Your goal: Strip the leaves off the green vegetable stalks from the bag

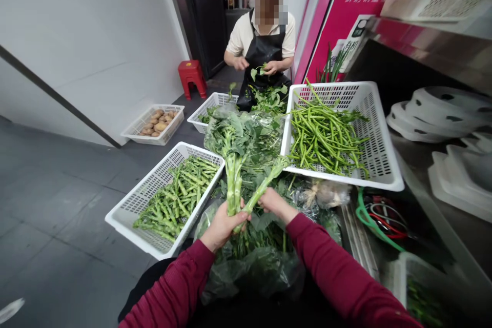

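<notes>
Grip on the left is closed: my left hand (222, 225) wraps the lower ends of a clutch of thick green stems (232, 179), thumb laid across the front. They stand almost upright before me, leafy heads (230, 138) pointing away, probably because holding them low leaves most of each stalk exposed. One single stem (265, 184) slants off to the right from that same fist, apart from the others towards its budded tip.

My right hand (272, 202) is just behind that slanting stem. Its fingertips are hidden, so I cannot tell whether they pinch it or merely touch it; perhaps the hand is there to steady that one stalk.

Below both hands, a clear plastic bag (253, 271) of loose greens sits close in front of me, likely so that scraps and leaves have somewhere to fall. To my left is a white basket (134, 240) of stem pieces (175, 205), set within easy reach, I would judge. On the right, a larger basket (374, 136) carries long green pods (323, 133). Across from me, a person in a black apron (265, 51) holds a leafy sprig (257, 73).
</notes>
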Motion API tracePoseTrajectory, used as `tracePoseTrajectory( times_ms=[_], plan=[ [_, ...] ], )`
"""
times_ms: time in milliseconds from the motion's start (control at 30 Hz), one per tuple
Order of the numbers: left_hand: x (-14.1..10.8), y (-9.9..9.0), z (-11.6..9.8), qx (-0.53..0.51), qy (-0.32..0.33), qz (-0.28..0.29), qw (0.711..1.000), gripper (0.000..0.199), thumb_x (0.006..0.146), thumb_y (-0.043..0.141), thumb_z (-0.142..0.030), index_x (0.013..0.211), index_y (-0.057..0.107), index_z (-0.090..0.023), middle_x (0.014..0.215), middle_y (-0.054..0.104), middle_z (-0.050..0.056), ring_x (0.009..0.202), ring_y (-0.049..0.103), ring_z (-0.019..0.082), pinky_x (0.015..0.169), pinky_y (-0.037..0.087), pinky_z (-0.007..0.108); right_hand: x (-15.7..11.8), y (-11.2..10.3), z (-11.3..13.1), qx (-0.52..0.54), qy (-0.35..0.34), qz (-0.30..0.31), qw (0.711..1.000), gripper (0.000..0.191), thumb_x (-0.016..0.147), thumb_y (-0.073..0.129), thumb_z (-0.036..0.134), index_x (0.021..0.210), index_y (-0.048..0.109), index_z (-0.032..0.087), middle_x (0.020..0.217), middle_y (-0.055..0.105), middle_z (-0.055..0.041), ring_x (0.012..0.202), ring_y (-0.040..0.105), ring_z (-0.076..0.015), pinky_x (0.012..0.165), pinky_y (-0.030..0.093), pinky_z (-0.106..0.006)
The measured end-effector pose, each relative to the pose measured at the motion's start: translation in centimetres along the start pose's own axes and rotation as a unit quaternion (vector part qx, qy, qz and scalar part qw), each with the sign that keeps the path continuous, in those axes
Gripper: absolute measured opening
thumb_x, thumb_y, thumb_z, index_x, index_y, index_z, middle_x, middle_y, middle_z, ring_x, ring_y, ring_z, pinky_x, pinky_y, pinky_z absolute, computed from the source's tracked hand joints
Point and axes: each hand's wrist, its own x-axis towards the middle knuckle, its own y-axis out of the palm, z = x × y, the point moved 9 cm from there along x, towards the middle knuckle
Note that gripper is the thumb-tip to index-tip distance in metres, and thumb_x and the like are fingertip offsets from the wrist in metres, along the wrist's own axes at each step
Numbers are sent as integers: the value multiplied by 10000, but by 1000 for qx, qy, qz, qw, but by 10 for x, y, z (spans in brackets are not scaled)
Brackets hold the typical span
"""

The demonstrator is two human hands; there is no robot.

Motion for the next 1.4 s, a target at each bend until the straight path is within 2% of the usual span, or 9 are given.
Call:
tracePoseTrajectory(
  times_ms=[133,200,333,433,667,800,1000,1200,1400],
  plan=[
    [-3,-7,-1,8,12,-18,1000,371,632,678,-306,839,402,-170,658,571,0,491,493,83,449,384,204,17,-45,12,-60,18,-33,997,167,648,615,234,550,518,140,521,540,-22,440,459,-100,444,348,-213],
    [-4,-11,-1,12,16,-27,999,367,636,674,-299,843,401,-170,662,564,-2,506,500,88,451,390,205,13,-50,25,-59,13,-6,998,149,656,612,257,602,555,130,566,555,-28,479,478,-105,461,351,-211],
    [-5,-17,-1,20,24,-41,999,380,629,681,-295,861,410,-165,679,565,3,534,518,101,459,400,211,-8,-27,62,149,-74,104,981,227,712,575,299,890,591,160,651,553,-2,539,486,-95,490,377,-202],
    [-5,-15,-2,17,24,-40,999,378,624,689,-283,854,413,-163,680,567,4,542,524,105,466,402,214,-15,-24,74,300,-122,80,943,180,708,585,242,868,593,162,719,549,-6,560,465,-76,522,407,-196],
    [-6,0,-5,-40,18,10,999,383,628,689,-296,851,405,-167,651,573,7,475,478,76,438,363,193,-15,-17,56,441,-91,33,892,47,707,552,156,742,574,179,733,519,3,499,407,-46,489,420,-149],
    [-9,5,-4,-56,9,27,998,395,607,699,-319,835,414,-167,640,573,14,463,471,76,419,348,186,-19,-15,55,447,-81,48,890,74,688,536,113,720,550,177,645,475,28,440,355,-34,421,371,-127],
    [-11,6,-3,25,-4,23,999,366,595,694,-343,807,464,-154,633,553,7,474,462,83,451,364,205,-33,43,26,278,59,209,936,109,607,616,146,677,532,144,574,487,21,446,420,-66,401,357,-176],
    [-10,-20,-31,243,91,-103,960,293,581,681,-252,826,546,-166,766,552,3,700,495,135,656,389,231,-17,-11,42,310,-33,19,950,217,590,618,185,775,505,179,604,486,41,442,386,-56,401,322,-171],
    [-14,-27,-20,326,68,-135,933,276,543,678,-247,804,588,-227,714,567,7,697,504,175,679,365,241,-12,-39,41,258,-49,-94,960,205,630,540,312,591,375,196,472,333,62,389,279,-60,345,217,-177]
  ],
)
